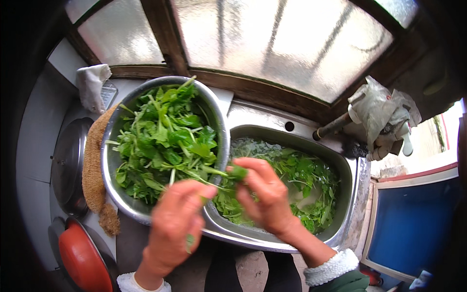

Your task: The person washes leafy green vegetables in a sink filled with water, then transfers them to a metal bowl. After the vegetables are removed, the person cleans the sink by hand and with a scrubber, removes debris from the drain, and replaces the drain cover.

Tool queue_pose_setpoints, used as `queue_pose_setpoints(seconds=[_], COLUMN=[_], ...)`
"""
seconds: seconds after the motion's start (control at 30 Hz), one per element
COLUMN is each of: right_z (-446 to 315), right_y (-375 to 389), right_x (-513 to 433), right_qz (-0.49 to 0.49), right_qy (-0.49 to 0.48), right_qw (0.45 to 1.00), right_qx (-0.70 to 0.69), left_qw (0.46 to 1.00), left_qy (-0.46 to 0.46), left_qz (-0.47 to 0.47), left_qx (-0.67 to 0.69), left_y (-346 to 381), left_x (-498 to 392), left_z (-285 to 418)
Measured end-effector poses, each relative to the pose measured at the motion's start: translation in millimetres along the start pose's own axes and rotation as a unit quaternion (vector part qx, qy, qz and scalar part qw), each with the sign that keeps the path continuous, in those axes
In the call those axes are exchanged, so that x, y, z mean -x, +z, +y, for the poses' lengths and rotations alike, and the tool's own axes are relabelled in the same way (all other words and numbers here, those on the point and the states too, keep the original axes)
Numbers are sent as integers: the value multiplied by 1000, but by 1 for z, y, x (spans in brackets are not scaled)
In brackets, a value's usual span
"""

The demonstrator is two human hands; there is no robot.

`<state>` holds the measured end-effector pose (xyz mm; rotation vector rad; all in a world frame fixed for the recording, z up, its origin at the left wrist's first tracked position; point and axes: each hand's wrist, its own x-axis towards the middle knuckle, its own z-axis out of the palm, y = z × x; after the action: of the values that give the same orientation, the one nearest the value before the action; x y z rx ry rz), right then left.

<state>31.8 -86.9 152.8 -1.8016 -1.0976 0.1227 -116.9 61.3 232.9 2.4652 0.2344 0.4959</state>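
Observation:
Before me a large stainless steel basin [225, 135] heaped with leafy greens [164, 135] overlaps the left end of a steel sink [251, 114]. Water fills the sink, and more leafy greens [308, 169] float in it. My right hand [264, 197] pinches a sprig of greens [239, 173] above the sink's left part. Over the basin's near rim, my left hand [178, 221] grips thin green stems that stretch towards the right hand. A small leaf [190, 242] shows against the left palm. Both hands are slightly blurred.
On the left are a brown towel [95, 160], a scrubbing pad [109, 220], a metal lid [70, 160] and a red bowl [82, 257]. A wooden-framed window [262, 40] rises behind the sink. A pipe [332, 126] and plastic bags [379, 109] stand at the sink's far right corner.

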Motion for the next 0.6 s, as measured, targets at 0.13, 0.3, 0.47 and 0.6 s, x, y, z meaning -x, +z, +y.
queue_pose_setpoints(seconds=[0.13,0.3,0.47,0.6], right_z=[85,184,232,245], right_y=[-59,-118,-119,-92], right_x=[51,100,85,54], right_qz=[-91,-27,-18,-90], right_qy=[113,153,326,409], right_qw=[983,958,930,908], right_qx=[112,242,171,4], left_qw=[984,993,993,987], left_qy=[3,11,12,-115], left_qz=[-123,-116,-50,-97], left_qx=[127,34,-109,-48], left_y=[90,174,223,247], left_x=[-4,-16,-51,-67], left_z=[-6,-39,-106,-138])
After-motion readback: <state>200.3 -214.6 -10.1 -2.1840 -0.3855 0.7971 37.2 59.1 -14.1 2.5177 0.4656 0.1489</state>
